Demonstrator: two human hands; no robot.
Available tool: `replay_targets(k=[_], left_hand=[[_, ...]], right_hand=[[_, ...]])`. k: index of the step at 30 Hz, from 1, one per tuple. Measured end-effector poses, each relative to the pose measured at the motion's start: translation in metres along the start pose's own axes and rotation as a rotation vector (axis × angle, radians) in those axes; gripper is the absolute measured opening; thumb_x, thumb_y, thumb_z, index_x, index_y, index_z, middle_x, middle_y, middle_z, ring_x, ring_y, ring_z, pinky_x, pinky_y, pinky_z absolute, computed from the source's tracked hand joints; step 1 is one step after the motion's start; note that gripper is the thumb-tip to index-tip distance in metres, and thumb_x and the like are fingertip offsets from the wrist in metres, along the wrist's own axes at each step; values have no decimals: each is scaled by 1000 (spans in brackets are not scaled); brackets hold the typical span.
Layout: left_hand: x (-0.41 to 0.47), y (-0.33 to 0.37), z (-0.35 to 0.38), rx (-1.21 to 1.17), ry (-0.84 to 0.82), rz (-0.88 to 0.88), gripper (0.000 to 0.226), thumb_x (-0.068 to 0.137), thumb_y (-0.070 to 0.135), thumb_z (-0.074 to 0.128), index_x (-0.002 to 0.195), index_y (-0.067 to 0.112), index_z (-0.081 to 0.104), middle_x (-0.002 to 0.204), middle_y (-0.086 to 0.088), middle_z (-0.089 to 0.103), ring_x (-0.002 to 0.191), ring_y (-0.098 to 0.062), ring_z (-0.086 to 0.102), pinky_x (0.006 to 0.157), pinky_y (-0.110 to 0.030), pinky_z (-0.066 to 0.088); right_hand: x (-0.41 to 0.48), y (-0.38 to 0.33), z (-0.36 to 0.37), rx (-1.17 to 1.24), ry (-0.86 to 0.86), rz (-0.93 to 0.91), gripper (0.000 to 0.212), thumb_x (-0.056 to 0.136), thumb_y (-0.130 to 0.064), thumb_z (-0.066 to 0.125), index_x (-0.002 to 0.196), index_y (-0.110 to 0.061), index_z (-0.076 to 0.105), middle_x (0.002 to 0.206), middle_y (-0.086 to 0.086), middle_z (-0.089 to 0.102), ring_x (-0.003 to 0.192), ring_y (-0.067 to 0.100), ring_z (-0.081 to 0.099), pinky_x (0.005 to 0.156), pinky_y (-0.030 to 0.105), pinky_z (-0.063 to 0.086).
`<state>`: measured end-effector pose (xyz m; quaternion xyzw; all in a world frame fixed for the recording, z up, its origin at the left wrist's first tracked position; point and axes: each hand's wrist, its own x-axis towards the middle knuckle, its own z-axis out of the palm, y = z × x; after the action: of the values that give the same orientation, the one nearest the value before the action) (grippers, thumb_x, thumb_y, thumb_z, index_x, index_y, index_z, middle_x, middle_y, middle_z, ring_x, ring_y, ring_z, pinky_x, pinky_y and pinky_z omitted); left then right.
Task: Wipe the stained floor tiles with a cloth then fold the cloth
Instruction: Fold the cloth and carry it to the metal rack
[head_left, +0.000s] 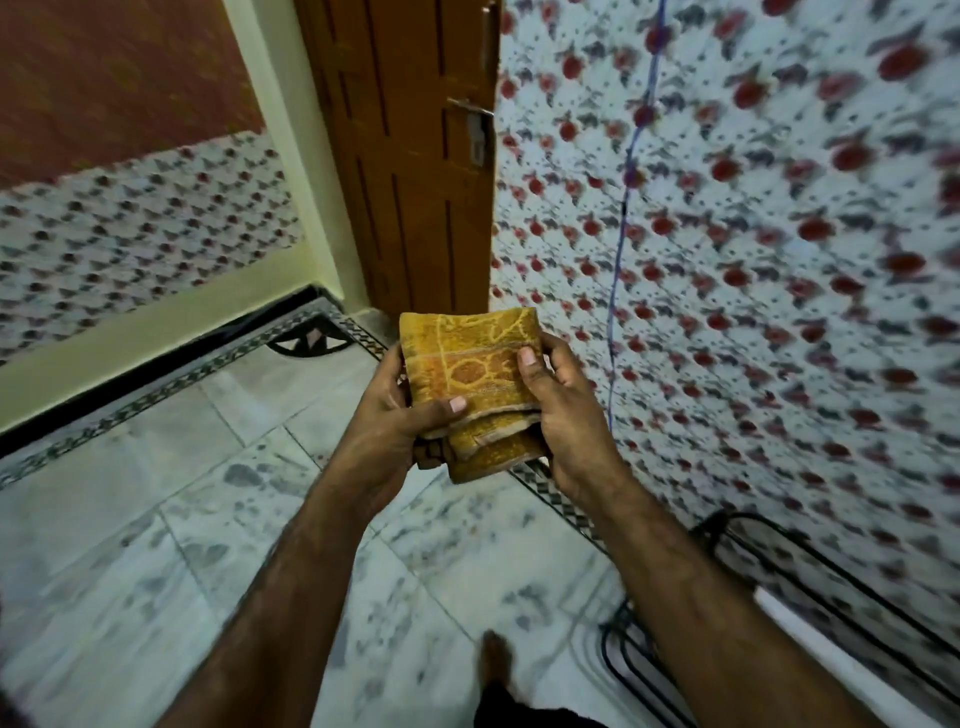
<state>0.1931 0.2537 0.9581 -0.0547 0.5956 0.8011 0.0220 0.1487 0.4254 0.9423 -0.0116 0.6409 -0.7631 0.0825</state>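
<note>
A yellow and orange patterned cloth (470, 364) is held up in front of me, folded into a thick square with its layered edges showing at the bottom. My left hand (400, 421) grips its left side, thumb across the lower front. My right hand (563, 410) holds the right side, thumb pressed on the front face. Below lie the pale marbled floor tiles (208, 519) with grey blotches.
A brown wooden door (410, 156) stands ahead beside a floral tiled wall (753, 260). A blue cord (621, 234) hangs down that wall. A black wire rack (753, 597) sits at the lower right. My bare foot (493, 660) stands on the tiles.
</note>
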Motion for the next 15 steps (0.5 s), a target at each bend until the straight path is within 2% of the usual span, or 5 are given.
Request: replay_targets(k=[3, 6, 15], left_hand=[[-33, -19, 24, 3, -62, -24, 69, 85, -4, 71, 143, 24, 46, 127, -6, 71, 110, -28, 71, 65, -38, 60], [-59, -33, 48, 5, -100, -69, 71, 85, -3, 71, 144, 25, 45, 127, -4, 70, 112, -26, 70, 71, -42, 61], [-97, -61, 127, -4, -250, -104, 74, 81, -7, 71, 143, 26, 46, 126, -3, 71, 111, -23, 70, 76, -41, 62]], right_hand=[[-46, 8, -27, -1, 59, 6, 37, 98, -47, 59, 133, -34, 57, 127, 3, 70, 114, 27, 70, 93, 59, 58], [-84, 9, -54, 12, 107, 25, 27, 103, -40, 56, 130, -37, 58, 127, 3, 70, 113, 27, 70, 93, 60, 58], [-163, -1, -135, 5, 238, -6, 29, 102, -43, 58, 131, -37, 57, 127, 4, 70, 111, 27, 71, 91, 60, 58]])
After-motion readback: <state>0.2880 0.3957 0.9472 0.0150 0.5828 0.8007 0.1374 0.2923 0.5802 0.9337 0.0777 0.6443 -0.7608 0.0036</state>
